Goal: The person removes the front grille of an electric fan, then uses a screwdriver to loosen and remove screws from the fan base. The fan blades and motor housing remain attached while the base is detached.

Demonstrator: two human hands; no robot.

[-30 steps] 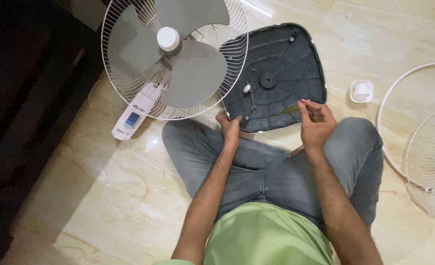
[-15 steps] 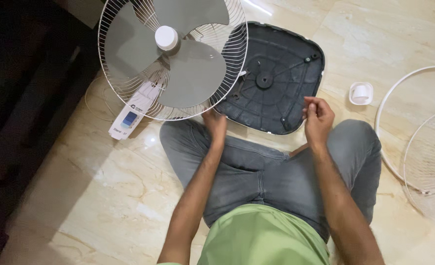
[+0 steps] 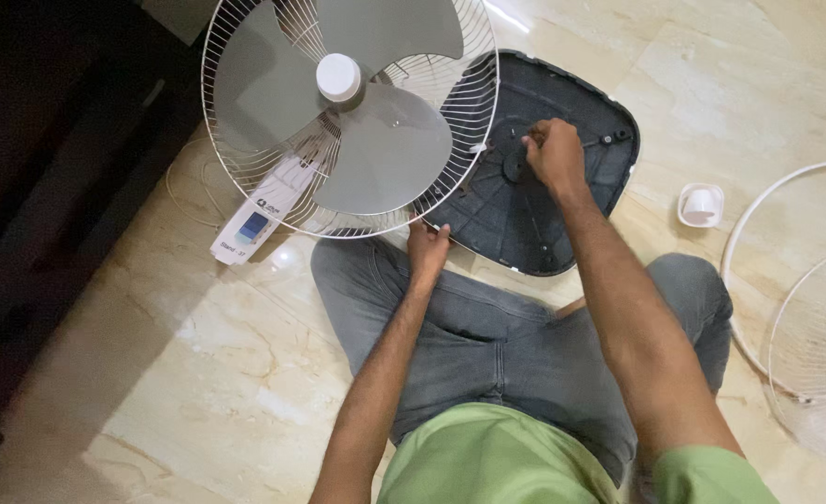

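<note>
I see the dark fan base [image 3: 562, 219] lying underside-up on the floor, just right of the wire-caged fan head [image 3: 347, 112]. My left hand [image 3: 427, 250] grips the base's near edge, likely steadying it. My right hand [image 3: 555, 154], fingers pinched over its centre hub, has moved in from the right edge since 0.5 s ago; what it holds I cannot tell.

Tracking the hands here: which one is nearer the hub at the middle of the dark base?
Right. The right hand is right beside the hub, over the base; the left hand grips the base's near edge.
</note>
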